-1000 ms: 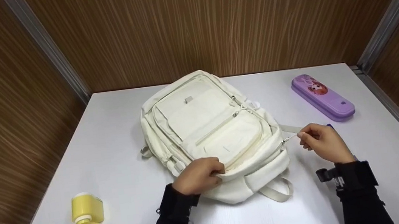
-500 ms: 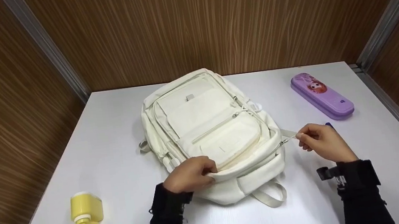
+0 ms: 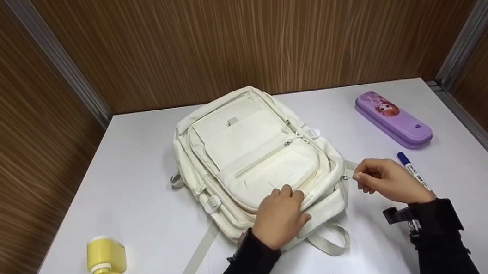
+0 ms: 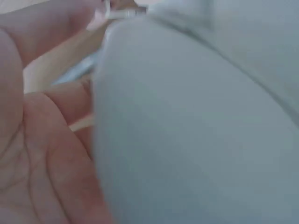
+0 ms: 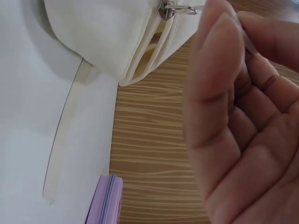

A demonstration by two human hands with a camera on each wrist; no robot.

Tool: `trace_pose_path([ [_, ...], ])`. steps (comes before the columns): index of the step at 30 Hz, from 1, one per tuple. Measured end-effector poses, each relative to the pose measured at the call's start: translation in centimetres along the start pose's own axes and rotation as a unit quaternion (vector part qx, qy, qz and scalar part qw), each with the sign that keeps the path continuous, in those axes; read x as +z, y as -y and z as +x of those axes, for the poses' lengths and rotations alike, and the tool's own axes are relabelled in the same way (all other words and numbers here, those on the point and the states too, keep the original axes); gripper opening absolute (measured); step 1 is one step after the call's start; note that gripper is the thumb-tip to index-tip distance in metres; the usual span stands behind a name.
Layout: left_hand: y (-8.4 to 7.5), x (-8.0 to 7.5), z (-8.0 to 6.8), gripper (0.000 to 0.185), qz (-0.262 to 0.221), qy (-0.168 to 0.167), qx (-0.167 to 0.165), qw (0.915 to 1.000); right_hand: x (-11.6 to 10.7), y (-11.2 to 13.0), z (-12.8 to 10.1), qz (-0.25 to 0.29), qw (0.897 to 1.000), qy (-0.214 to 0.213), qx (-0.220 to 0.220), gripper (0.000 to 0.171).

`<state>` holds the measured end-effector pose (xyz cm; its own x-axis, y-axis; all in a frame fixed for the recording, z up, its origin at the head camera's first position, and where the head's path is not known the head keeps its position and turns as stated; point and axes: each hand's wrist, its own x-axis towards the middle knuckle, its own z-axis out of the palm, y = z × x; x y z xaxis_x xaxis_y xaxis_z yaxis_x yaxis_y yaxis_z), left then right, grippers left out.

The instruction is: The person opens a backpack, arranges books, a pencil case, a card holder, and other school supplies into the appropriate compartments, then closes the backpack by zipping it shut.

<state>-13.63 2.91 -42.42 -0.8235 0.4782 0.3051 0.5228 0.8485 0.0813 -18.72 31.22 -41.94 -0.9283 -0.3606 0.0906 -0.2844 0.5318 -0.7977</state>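
A cream backpack [image 3: 250, 150] lies flat on the white table [image 3: 139, 191], front pockets up. My left hand [image 3: 280, 215] rests on its near end with the fingers laid over the fabric; the left wrist view shows the palm [image 4: 42, 154] against the pale cloth [image 4: 196, 130]. My right hand [image 3: 377, 180] is at the bag's right side and pinches the zipper pull [image 3: 348, 176]. In the right wrist view the metal slider [image 5: 174, 9] sits on the bag's seam [image 5: 103, 32], just beside my curled fingers [image 5: 219, 70].
A purple pencil case [image 3: 393, 119] lies at the back right, and a blue-capped marker [image 3: 412, 169] lies just behind my right hand. A yellow bottle [image 3: 105, 258] lies on its side at the front left. A loose strap [image 3: 196, 259] trails off the bag. Wood-panelled walls close in three sides.
My left hand has let go of the bag's near edge and moved right, onto its top. My right hand has drawn in closer to the bag, uncovering the marker. A strap now trails out at the left.
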Motion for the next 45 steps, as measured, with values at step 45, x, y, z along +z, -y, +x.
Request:
trace_pose_path([
  [45,2.1,1.9,-0.1,0.018,-0.07,0.036,0.058,0.9952,-2.2,-4.6,3.8,-0.035,0.999,-0.007,-0.015,0.017],
])
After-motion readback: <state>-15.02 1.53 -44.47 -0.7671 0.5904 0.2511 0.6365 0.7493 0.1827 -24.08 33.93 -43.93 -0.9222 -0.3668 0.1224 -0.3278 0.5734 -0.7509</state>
